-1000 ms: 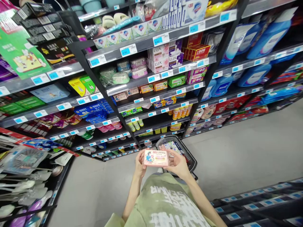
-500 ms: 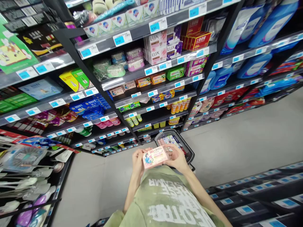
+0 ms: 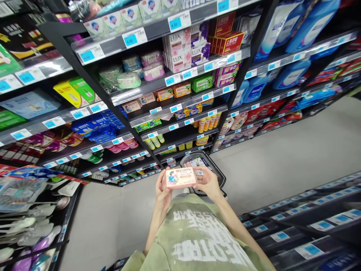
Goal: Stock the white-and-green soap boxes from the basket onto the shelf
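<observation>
Between both hands, in front of my green T-shirt (image 3: 197,229), is a pink and cream bar of laundry soap (image 3: 181,177) in its printed wrapper. My left hand (image 3: 163,187) grips its left end. My right hand (image 3: 208,183) holds the right end, thumb below the front edge and fingers partly behind it. The printed front, with a blue-clad figure and red lettering, faces up toward me. Just beyond my right hand a dark shopping basket (image 3: 217,165) stands near the floor, with some packaged goods inside, partly hidden by my hand.
Ahead, a shelf unit carries similar pink soap bars (image 3: 132,105), orange soap packs (image 3: 164,94), LUX soap boxes (image 3: 178,51) and blue detergent bottles (image 3: 256,89). Kitchen utensils (image 3: 31,222) hang at the left. Dark shelves with price tags (image 3: 280,236) stand at lower right. Grey floor (image 3: 270,150) runs between.
The soap bar has turned more level and moved slightly up and left in view, still in both hands. The camera view has shifted a little, so the shelves appear further left.
</observation>
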Demonstrator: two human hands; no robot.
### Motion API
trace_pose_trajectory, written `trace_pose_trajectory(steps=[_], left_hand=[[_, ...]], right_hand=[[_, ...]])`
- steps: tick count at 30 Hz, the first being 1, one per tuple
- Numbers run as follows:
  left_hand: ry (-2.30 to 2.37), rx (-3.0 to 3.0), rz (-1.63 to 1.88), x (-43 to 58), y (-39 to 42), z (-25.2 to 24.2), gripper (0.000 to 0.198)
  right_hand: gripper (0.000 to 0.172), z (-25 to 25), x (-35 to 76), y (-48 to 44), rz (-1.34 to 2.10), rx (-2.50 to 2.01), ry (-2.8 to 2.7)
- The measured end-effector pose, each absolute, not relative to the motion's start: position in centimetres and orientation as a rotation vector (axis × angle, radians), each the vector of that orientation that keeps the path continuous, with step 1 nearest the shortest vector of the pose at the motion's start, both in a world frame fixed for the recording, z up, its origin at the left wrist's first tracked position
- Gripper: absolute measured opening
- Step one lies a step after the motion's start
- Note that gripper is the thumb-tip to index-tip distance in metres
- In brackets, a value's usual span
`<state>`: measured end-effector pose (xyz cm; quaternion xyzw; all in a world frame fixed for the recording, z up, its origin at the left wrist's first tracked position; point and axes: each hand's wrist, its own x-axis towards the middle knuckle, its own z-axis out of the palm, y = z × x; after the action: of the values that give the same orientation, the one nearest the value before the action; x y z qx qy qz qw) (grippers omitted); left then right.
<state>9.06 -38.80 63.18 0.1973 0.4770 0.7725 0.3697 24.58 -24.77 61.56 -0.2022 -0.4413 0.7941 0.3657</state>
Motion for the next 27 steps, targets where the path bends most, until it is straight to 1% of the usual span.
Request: trace_pose_trajectory(steps=[7, 10, 14, 18, 23, 27], left_hand=[[1.11, 0.519, 2.094, 9.1, -39.0, 63.8, 0.067], [1.095, 0.609, 2.109, 9.0, -39.0, 64.0, 0.068], [1.146, 0.704, 2.136, 9.1, -38.7, 65.2, 0.068], [1.226, 0.885, 2.08, 9.7, -38.3, 66.9, 0.061], [1.291, 1.082, 1.974, 11.0, -37.8, 68.3, 0.054], [1.306, 1.171, 1.924, 11.6, -37.4, 68.7, 0.044]], right_hand=[[0.069, 62.1, 25.0, -24.9, 2.031, -0.415, -1.163], [0.069, 62.9, 25.2, -25.0, 1.998, -0.399, -1.215], [0.076, 63.8, 25.2, -25.1, 1.961, -0.466, -1.329], [0.076, 63.6, 24.9, -25.2, 1.826, -0.492, -1.446], [0.073, 63.0, 24.4, -25.1, 1.664, -0.498, -1.503], [0.075, 63.2, 23.9, -25.5, 1.816, -0.493, -1.399]])
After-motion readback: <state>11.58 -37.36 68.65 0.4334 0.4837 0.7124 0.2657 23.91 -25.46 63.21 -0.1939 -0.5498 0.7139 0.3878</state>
